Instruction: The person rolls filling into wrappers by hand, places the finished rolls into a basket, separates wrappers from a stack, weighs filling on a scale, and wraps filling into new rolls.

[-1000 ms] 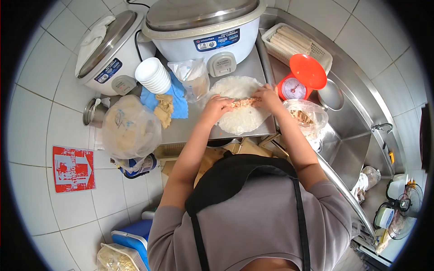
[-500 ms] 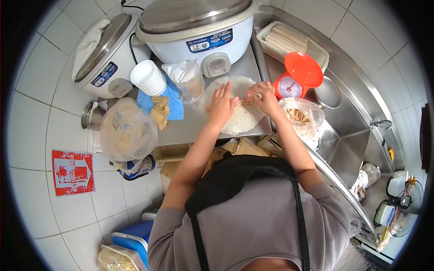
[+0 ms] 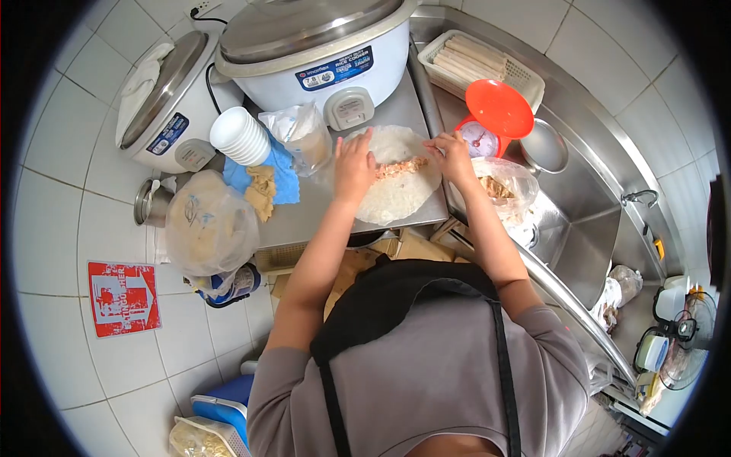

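A round, pale, thin wrapper lies flat on the steel counter, with a strip of pinkish minced filling across its middle. My left hand rests over the wrapper's left side, fingers stretched out and the thumb beside the filling's left end. At the opposite edge, my right hand is closed, its bent fingers pinching the wrapper's rim just past the filling. A plastic bag of brownish filling sits near my right wrist.
Behind the wrapper stands a large rice cooker; a second rice cooker is left. Stacked white bowls, a blue cloth and a plastic bag sit left. An orange scale and a basket of rolls stand right.
My right hand has moved from the filling's right end to the wrapper's right edge, uncovering the filling. My left hand has shifted slightly left. The whole view has shifted a little.
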Motion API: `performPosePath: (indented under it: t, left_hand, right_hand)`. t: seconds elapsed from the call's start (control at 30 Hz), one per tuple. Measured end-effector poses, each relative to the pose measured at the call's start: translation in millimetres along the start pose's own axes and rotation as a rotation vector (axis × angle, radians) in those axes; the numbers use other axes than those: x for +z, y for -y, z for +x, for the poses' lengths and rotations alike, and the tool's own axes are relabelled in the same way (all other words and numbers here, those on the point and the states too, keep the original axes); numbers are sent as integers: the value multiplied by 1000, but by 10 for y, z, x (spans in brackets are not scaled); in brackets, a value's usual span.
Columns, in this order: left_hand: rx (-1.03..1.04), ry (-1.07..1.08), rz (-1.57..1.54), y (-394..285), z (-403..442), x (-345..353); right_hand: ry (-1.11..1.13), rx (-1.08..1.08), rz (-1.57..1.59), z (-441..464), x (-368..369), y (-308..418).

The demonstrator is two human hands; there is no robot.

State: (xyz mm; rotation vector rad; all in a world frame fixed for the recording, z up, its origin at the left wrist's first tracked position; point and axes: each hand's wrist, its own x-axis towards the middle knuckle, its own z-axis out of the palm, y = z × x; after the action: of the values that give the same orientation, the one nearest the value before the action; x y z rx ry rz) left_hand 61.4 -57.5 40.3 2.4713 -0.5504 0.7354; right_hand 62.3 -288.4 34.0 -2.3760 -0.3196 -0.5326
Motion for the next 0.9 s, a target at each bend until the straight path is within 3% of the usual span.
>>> performPosePath:
  t: [0.23,0.37,0.43,0.47,0.57,0.67,0.73,0.83,0.9]
  left_hand:
    - [-116,-90,-107,129,-282,-421]
    - [21,162,-239,-82,-532,-275]
    - [184,341,-291,-178,-616,-220]
    - [157,348,-299,-206,-643,-191]
    - [128,373,-274,-275,-652,-180]
    - [141,399,-186,-253,-611,-145]
    - [81,431,-171,-237,-579,-123]
    - [-84,301,-338,-290,-501,-172]
    - [36,135,-176,-353,-447,-260]
  right_hand:
    - [229,-15,-211,-30,163,-116]
    - [193,-40,-181,-15,101,-161]
    - [165,1,-18,26,-35,-93]
    - [153,25,63,24,-99,-60]
    - [408,-121,177,-33,-232,-12]
    - [505,-282,255,-238,-147,64]
    - [464,-342,91,-303,-173,268]
    - [353,-318,-14,-274,-113,373]
    - [273,-268,-3,-192,-24,347]
